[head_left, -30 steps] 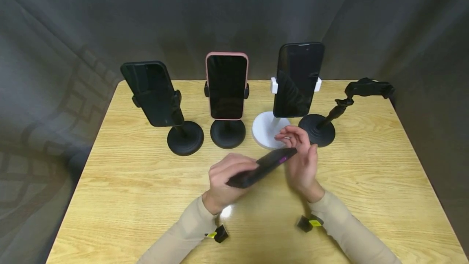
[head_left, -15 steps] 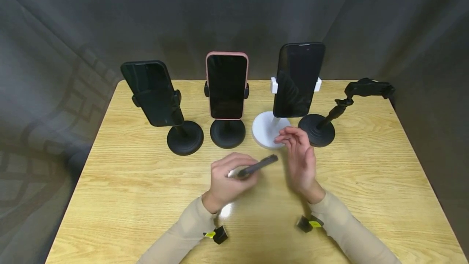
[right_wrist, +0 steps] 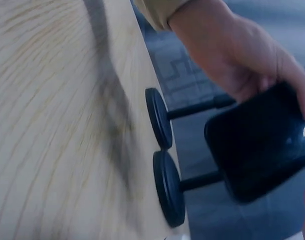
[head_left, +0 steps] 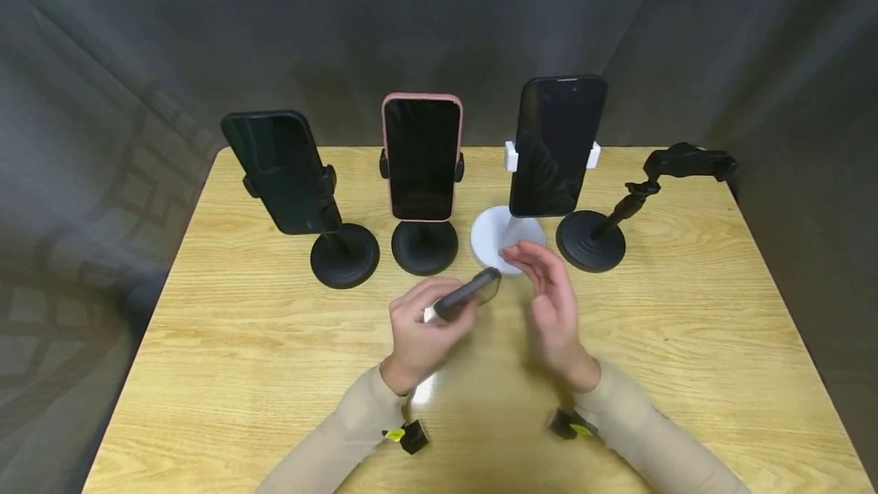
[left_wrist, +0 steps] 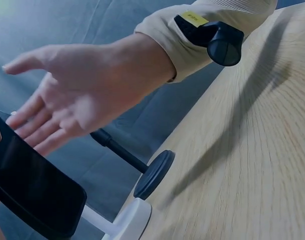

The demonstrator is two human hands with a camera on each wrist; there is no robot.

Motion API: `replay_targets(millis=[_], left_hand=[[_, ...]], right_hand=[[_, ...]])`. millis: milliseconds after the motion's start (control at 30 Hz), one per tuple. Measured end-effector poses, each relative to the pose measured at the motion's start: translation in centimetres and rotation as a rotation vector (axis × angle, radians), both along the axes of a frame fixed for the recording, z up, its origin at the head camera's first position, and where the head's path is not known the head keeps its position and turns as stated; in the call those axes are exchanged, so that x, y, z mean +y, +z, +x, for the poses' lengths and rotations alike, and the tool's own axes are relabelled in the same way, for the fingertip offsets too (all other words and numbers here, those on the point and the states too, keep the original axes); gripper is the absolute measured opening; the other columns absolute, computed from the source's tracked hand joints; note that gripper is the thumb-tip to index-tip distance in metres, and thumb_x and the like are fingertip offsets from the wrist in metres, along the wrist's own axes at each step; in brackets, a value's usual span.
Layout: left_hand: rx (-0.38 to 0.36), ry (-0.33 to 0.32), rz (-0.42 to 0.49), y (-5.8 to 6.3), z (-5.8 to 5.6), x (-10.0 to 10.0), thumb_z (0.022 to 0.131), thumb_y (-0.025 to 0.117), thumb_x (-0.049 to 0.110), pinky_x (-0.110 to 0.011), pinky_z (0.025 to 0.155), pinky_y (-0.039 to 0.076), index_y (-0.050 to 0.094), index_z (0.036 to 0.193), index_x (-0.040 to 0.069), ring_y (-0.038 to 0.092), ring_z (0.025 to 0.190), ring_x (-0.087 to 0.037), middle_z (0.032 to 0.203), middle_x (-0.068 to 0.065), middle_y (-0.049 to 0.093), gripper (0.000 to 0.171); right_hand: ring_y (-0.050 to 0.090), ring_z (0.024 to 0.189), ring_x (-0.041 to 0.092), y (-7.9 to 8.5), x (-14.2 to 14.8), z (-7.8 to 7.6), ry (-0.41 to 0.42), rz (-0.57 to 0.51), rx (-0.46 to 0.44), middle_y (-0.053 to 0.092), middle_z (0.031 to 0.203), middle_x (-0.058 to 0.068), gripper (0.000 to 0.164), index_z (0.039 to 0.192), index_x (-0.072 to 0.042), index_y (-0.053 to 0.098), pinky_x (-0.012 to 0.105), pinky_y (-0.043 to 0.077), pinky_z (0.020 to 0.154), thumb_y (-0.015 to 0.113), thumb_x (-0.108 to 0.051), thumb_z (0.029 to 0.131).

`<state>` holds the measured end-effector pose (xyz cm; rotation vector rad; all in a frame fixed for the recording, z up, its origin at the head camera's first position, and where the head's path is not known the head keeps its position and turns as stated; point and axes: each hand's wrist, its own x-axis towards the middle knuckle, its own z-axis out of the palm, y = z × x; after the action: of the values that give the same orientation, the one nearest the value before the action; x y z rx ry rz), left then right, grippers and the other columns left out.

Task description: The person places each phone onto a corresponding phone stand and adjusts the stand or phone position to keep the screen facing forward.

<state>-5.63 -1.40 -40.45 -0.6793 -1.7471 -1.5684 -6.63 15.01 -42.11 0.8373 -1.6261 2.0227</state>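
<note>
My left hand (head_left: 420,335) grips a black phone (head_left: 468,294) by its edges above the middle of the table. The phone is tilted, its narrow side toward the head camera. A small white patch shows at its near end; I cannot tell what it is. In the left wrist view the phone's dark glossy face (left_wrist: 37,182) is visible, and the right wrist view has it as a dark slab (right_wrist: 257,145) under the left thumb. My right hand (head_left: 554,309), fingers extended and slightly bent, holds nothing beside the phone's far end, in front of the white stand (head_left: 488,238).
Along the back stand a tilted black phone (head_left: 277,170), a pink-cased phone (head_left: 423,158) and another black phone (head_left: 559,147) in holders. A black jointed stand (head_left: 591,241) at right carries no phone. A grey curtain (head_left: 439,14) hangs behind the table (head_left: 686,341).
The left hand has turned the phone, from lying slanted with its broad side showing to nearly edge-on. The right hand has shifted slightly left, toward the phone.
</note>
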Motion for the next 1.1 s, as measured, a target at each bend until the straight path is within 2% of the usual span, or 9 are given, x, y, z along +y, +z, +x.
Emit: replay_targets(millis=[133,300,633,867,1100], left_hand=[[-0.014,0.009,0.003,-0.1,-0.2,0.2,0.055,0.073,-0.014,-0.027,0.061,0.056,0.066,0.074,-0.008,0.064,0.065,-0.021,0.068,-0.017,0.067,0.02],[-0.031,0.009,-0.002,-0.5,-0.2,0.5,0.054,0.074,-0.015,-0.027,0.062,0.056,0.066,0.074,-0.008,0.064,0.066,-0.02,0.07,-0.017,0.067,0.023],[-0.048,0.02,-0.006,-1.0,-0.4,0.6,0.055,0.073,-0.016,-0.028,0.063,0.057,0.066,0.075,-0.008,0.065,0.067,-0.021,0.071,-0.018,0.068,0.022],[-0.042,0.001,0.006,-1.2,-0.5,0.8,0.057,0.074,-0.016,-0.029,0.066,0.057,0.066,0.075,-0.008,0.065,0.069,-0.022,0.071,-0.019,0.068,0.022],[-0.036,0.003,-0.008,-1.2,-0.5,0.8,0.057,0.074,-0.014,-0.029,0.066,0.057,0.066,0.075,-0.008,0.065,0.07,-0.023,0.072,-0.018,0.068,0.021]], right_hand=[[0.043,0.122,0.039,0.6,-0.9,0.3,-0.013,0.089,0.047,0.049,0.129,0.029,0.066,0.131,0.025,0.03,0.041,0.032,0.109,0.054,-0.024,0.094],[0.043,0.122,0.04,0.7,-1.5,0.3,-0.017,0.121,0.064,0.046,0.128,0.037,0.073,0.132,0.025,0.028,0.041,0.032,0.109,0.058,-0.028,0.092],[0.042,0.123,0.041,0.6,-2.2,0.5,-0.048,0.163,0.067,0.046,0.129,0.036,0.073,0.132,0.023,0.032,0.043,0.03,0.111,0.063,-0.027,0.089],[0.042,0.124,0.042,1.3,-2.7,0.5,-0.077,0.19,0.091,0.045,0.127,0.039,0.072,0.129,0.026,0.032,0.043,0.03,0.11,0.069,-0.013,0.082],[0.042,0.123,0.042,3.0,-3.4,1.0,-0.089,0.202,0.077,0.045,0.121,0.043,0.066,0.124,0.03,0.031,0.04,0.031,0.11,0.064,0.006,0.073]])
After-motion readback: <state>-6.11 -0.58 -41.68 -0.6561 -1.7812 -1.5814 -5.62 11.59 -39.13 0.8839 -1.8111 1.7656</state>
